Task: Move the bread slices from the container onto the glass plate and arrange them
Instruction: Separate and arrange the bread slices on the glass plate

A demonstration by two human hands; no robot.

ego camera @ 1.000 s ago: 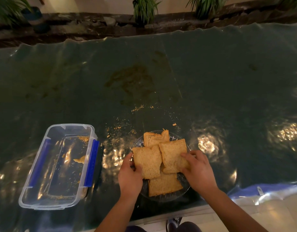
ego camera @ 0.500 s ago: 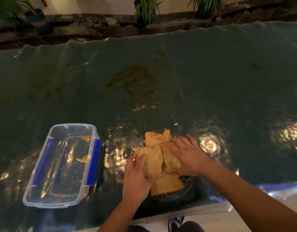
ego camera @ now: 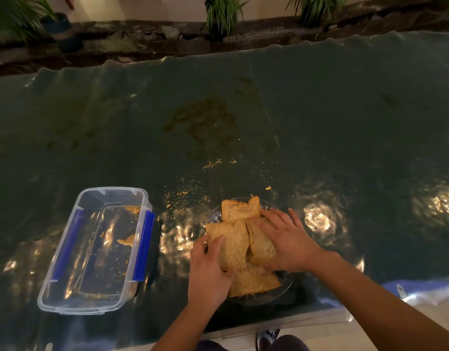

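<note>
Several tan bread slices (ego camera: 233,245) lie overlapping on a round glass plate (ego camera: 284,282) near the table's front edge. My left hand (ego camera: 208,272) grips the near-left edge of the left slice, thumb on top. My right hand (ego camera: 284,240) lies flat with spread fingers on the right slice (ego camera: 259,245), pressing it down. One torn slice (ego camera: 240,208) sits at the plate's far side, untouched. The clear plastic container (ego camera: 66,304) with blue clips stands to the left and holds only crumbs and a small bread scrap (ego camera: 127,240).
Bread crumbs (ego camera: 185,196) are scattered on the dark plastic-covered table behind the plate. Potted plants (ego camera: 222,13) line a ledge along the far edge. The table's front edge runs just below my wrists.
My right hand slid from the plate's right rim up over the right slice, tipping and then flattening it. My left hand shifted slightly onto the left slice.
</note>
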